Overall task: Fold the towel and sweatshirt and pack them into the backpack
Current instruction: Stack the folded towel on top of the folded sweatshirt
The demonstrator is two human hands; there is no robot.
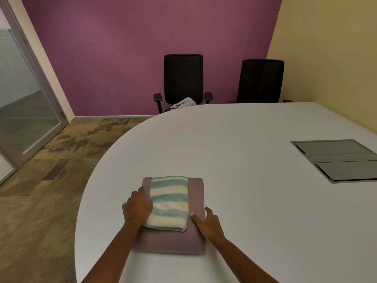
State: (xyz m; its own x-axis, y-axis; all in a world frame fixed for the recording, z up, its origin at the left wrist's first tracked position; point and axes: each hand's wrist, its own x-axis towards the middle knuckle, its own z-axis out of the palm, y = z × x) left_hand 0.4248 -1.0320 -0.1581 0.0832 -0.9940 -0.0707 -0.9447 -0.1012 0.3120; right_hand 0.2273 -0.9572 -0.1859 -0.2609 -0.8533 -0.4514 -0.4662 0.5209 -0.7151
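A folded mauve sweatshirt [195,193] lies on the white table [244,139] near its front edge. On top of it sits a folded towel [169,203] with teal and cream stripes. My left hand [137,208] rests flat on the sweatshirt against the towel's left side. My right hand [208,223] rests on the sweatshirt's right edge, thumb touching it near the towel, fingers straight. No backpack is in view.
Two black office chairs [183,78] stand beyond the table's far edge; a pale cloth [184,102] lies on the left one's seat. A grey cable hatch [336,160] is set in the table at right. A glass door [24,111] is far left.
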